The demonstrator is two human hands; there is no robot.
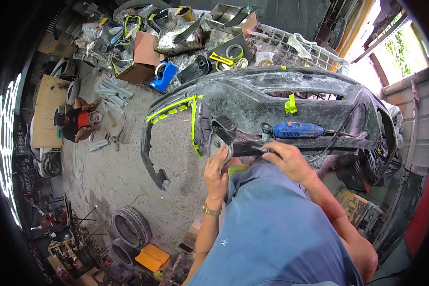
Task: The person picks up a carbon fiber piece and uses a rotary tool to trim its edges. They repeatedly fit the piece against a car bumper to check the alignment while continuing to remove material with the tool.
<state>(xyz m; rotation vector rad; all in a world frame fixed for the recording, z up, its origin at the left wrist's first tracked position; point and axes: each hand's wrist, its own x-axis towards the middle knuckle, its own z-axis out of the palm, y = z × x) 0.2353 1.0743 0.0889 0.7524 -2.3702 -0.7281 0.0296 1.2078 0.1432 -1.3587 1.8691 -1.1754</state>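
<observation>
A black car bumper [243,90], dusty and scuffed, stretches across the view in front of me. My left hand [216,174], wearing a wristwatch, has its fingers closed on a grey and black part [220,138] with a rounded end, held over the bumper's lower edge. My right hand [288,161] is pinched near that edge; a small dark piece [258,148] sticks out from its fingertips, too small to name. Just above this hand, a blue rotary tool [298,130] with a black cable rests on the bumper. Yellow-green tape [194,121] lines the opening on the left.
Behind the bumper are a blue tape dispenser [164,76], a cardboard box [140,56], a yellow cutter [221,59] and a wire rack [298,50]. Another person [78,119] crouches on the floor at left. Tyres [131,226] and an orange case [152,257] lie lower left.
</observation>
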